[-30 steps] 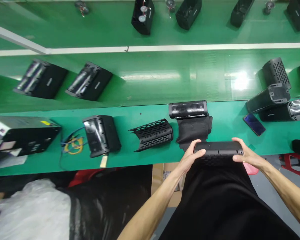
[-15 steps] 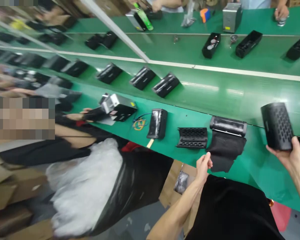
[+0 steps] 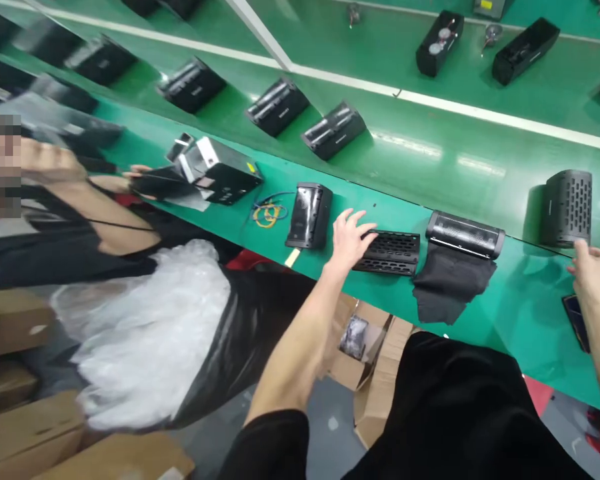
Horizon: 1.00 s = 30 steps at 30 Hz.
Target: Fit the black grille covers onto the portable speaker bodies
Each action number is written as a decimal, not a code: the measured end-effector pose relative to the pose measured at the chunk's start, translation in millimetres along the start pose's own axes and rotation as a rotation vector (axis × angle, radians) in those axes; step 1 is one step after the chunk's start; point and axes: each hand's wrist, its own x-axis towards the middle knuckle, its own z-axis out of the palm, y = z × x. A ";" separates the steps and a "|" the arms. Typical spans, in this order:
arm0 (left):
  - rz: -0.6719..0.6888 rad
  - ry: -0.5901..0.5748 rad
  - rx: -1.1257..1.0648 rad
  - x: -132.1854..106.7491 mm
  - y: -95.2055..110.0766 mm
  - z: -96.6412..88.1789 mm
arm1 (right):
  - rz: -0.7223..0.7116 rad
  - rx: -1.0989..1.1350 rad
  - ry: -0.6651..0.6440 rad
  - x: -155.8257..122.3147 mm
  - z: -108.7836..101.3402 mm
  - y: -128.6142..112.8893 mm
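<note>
Right now the left hand (image 3: 349, 237) lies spread, fingers splayed, on the near end of a black perforated grille (image 3: 390, 253) that rests on the green bench (image 3: 505, 320). Just left of it stands a black speaker (image 3: 309, 215), with a coil of yellow and blue wire (image 3: 267, 212) beside that. To the right of the grille a second, longer speaker (image 3: 465, 234) sits on the far edge of a black cloth (image 3: 447, 283). Off to the right, the right hand (image 3: 590, 267) hangs loosely open and empty, just below an upright perforated housing (image 3: 567, 208) standing on the belt (image 3: 430, 160); I cannot tell whether the fingertips touch it. A phone (image 3: 575, 320) lies partly hidden behind that forearm. Further along the bench a co-worker's hand (image 3: 145, 181) holds something black beside a boxy tester (image 3: 220, 170). Three black units (image 3: 333, 130) ride the belt beyond
</note>
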 end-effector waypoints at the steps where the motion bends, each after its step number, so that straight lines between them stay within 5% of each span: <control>1: 0.023 -0.015 -0.030 5.8 -2.6 2.2 | -0.069 -0.045 0.031 -24.8 -3.4 2.2; 3: 0.046 0.004 -0.147 9.5 -3.4 -0.5 | -0.171 -0.106 -0.142 -85.3 -0.4 1.9; 5: 0.042 0.050 -0.325 6.0 1.4 -11.7 | -0.254 -0.127 -0.546 -147.3 18.3 -6.3; 7: -0.018 0.121 -0.495 -1.2 10.4 -27.6 | -0.379 -0.186 -0.819 -195.0 50.4 -22.4; 10: -0.192 0.311 -0.664 -17.9 26.1 -50.0 | -0.562 -0.458 -0.945 -227.2 104.9 -54.4; 15: -0.475 0.605 -0.914 -81.2 39.0 -65.6 | -0.706 -0.890 -1.096 -228.8 149.5 -91.5; 23: -1.083 0.545 -1.203 -224.7 62.6 -30.4 | -0.724 -0.697 -1.013 -212.8 114.3 -77.7; 27: -1.281 0.445 -1.329 -240.9 90.7 -2.0 | -0.635 -0.544 -0.884 -193.3 102.4 -66.6; 30: -1.298 0.303 -1.426 -234.6 107.1 14.0 | -0.485 -0.424 -0.826 -179.3 99.2 -59.6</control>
